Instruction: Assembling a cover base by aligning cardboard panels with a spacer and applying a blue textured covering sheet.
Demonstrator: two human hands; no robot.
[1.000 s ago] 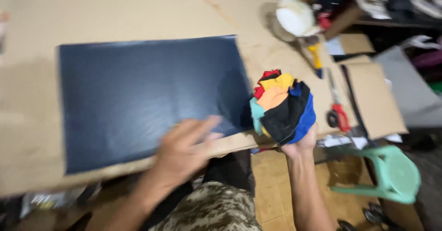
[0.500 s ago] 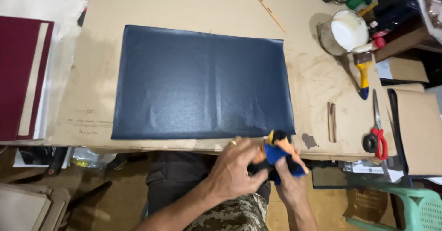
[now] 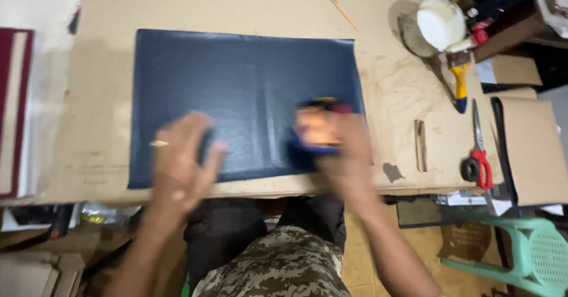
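Observation:
A dark navy sheet [image 3: 236, 90] lies flat on a cardboard-covered table [image 3: 236, 4]. My left hand [image 3: 180, 161], with a ring on one finger, rests flat on the sheet's near left part, fingers spread. My right hand [image 3: 346, 155] presses a bundled multicoloured rag [image 3: 316, 128] onto the sheet's near right part. Both hands are blurred by motion.
Right of the sheet lie a yellow-handled brush [image 3: 458, 78], a white tub [image 3: 441, 22], red-handled scissors [image 3: 479, 155] and a small wooden strip [image 3: 420, 145]. A maroon board [image 3: 15, 107] sits at the left edge. A green plastic stool [image 3: 526, 255] stands below right.
Both hands came up from the table's near edge onto the navy sheet. The left hand left the rag and now lies flat; the right hand carried the rag onto the sheet.

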